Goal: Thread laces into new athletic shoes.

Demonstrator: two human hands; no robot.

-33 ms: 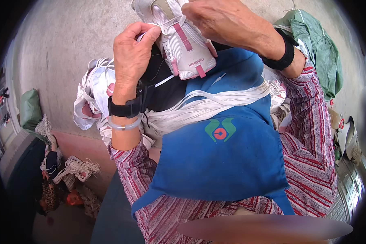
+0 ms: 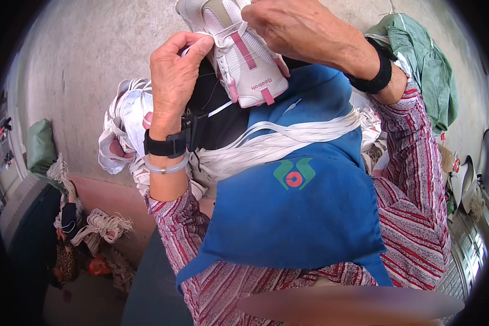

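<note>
A white sneaker upper [image 2: 255, 79] with pink trim is above my lap, near the top edge, its toe pointing toward me. A white shoelace [image 2: 228, 32] is threaded across its tongue. At the shoe's left side, my left hand [image 2: 176, 68] pinches a lace end between thumb and forefinger. My right hand [image 2: 296, 27] is closed at the right side on the lace, its fingertips partly cut off by the top edge. Below the shoe, a bundle of loose white laces [image 2: 288, 136] lies across my blue apron [image 2: 293, 228].
White and pink shoe pieces [image 2: 127, 117] are heaped at my left, with more [image 2: 370, 125] at my right. A green sack [image 2: 418, 70] stands at the far right, another [image 2: 41, 146] at the far left. Bundled cords [image 2: 106, 225] hang at the lower left, near another person's arm [image 2: 69, 187].
</note>
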